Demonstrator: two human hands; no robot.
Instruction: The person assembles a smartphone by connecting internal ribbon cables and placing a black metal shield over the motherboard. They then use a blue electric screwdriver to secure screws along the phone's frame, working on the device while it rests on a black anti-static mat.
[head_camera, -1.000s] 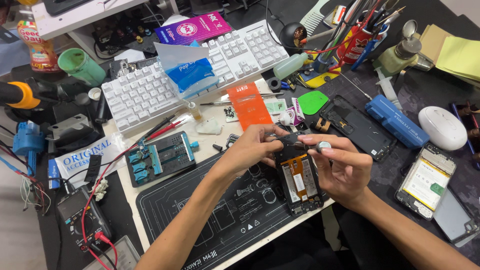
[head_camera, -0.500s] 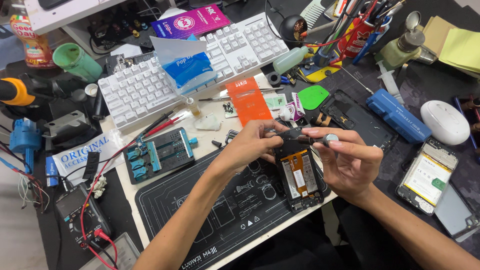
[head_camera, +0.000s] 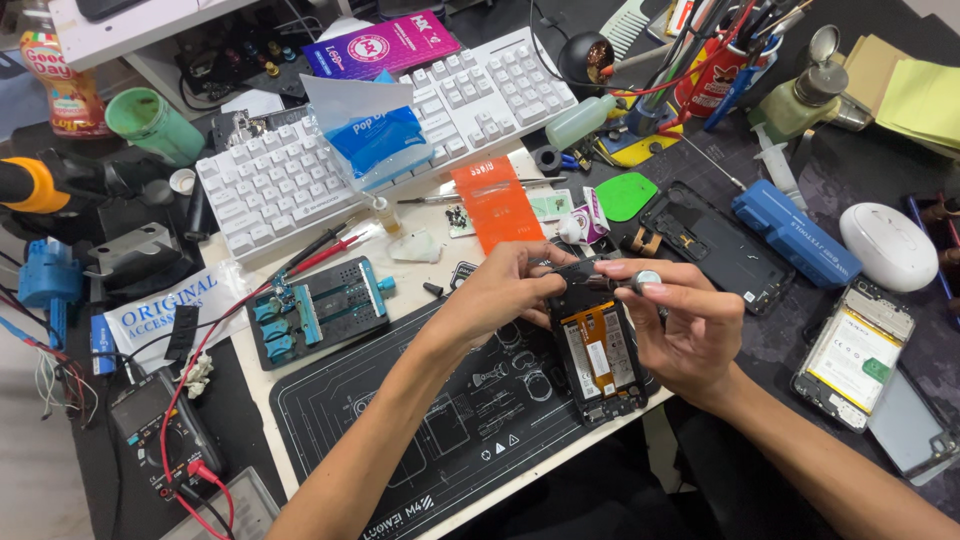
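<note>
The opened phone (head_camera: 598, 345) rests on the black mat (head_camera: 420, 440), left hand (head_camera: 505, 290) pinching its top edge, right hand (head_camera: 685, 325) pinching a small round part (head_camera: 648, 279).

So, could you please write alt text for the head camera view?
Two bare hands, left hand and right hand, work on an opened phone lying on a black repair mat. Around it sit a white keyboard, an orange card and a blue case.

White bench (head_camera: 250, 395): black repair mat (head_camera: 450, 440), white keyboard (head_camera: 300, 170), orange card (head_camera: 497, 205).
</note>
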